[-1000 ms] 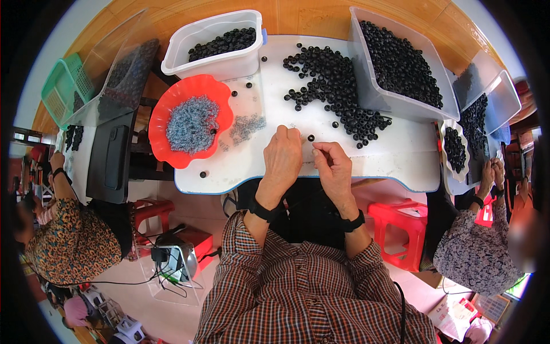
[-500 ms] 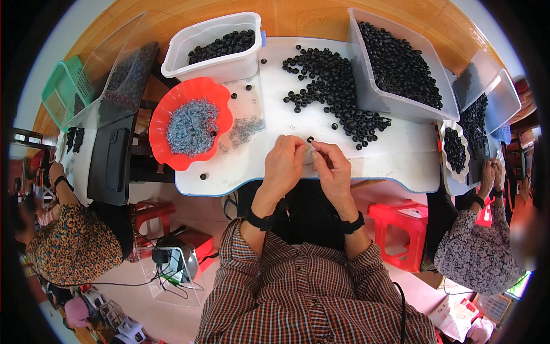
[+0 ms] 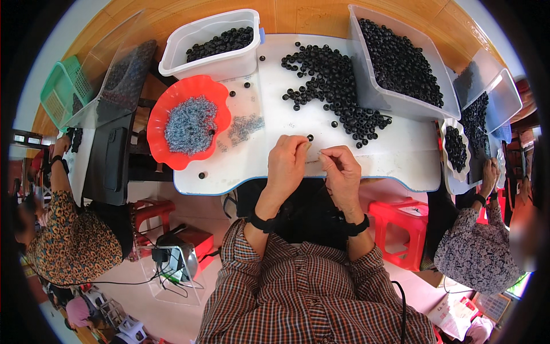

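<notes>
My left hand (image 3: 286, 165) is closed in a pinch above the front of the white table, with a small round black ring-shaped piece (image 3: 310, 137) at its fingertips. A short gap to the right, my right hand (image 3: 344, 172) has thumb and forefinger pressed together. Whatever they hold, if anything, is too small to make out. Beyond my hands lies a spread heap of the same black pieces (image 3: 323, 80). To the left stands a red scalloped bowl (image 3: 156, 133) filled with tiny silvery-blue pieces (image 3: 189, 126).
A white tub (image 3: 217, 71) and a large clear bin (image 3: 395, 106) of black pieces stand at the back. Tiny silvery pieces (image 3: 243, 127) lie scattered beside the bowl. People work on both sides. A red stool (image 3: 401, 226) stands at right, below the table edge.
My right hand has drawn away from my left, rightward and slightly toward me. The black piece stays at my left fingertips. At far left, a co-worker's hand has moved up to some black pieces.
</notes>
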Tool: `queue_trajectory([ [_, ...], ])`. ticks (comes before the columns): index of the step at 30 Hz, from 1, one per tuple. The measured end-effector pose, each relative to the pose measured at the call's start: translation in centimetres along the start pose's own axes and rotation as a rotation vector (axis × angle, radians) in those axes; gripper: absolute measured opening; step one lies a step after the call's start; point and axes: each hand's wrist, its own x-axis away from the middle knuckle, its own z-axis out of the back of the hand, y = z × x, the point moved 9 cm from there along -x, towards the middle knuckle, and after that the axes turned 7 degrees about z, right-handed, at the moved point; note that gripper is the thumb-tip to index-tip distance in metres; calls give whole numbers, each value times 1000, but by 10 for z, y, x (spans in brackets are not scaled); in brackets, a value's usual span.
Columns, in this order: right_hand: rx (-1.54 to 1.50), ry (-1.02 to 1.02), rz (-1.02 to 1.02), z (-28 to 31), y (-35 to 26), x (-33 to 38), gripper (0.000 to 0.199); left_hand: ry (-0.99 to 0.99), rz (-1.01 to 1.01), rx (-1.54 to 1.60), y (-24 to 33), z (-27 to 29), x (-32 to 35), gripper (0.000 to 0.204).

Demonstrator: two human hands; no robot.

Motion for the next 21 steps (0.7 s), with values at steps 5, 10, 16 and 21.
queue_trajectory([
  [5,22,65,18,10,0,-1,8,5,-49,-264,19,-10,-9,20],
  [10,16,72,24,11,-1,0,8,-43,-19,-358,5,-19,-12,24],
  [16,-8,63,34,8,-8,0,8,-176,280,406,-23,-10,-5,22],
  [21,-81,35,49,-4,-26,0,8,-308,559,1061,-31,-14,19,24],
])
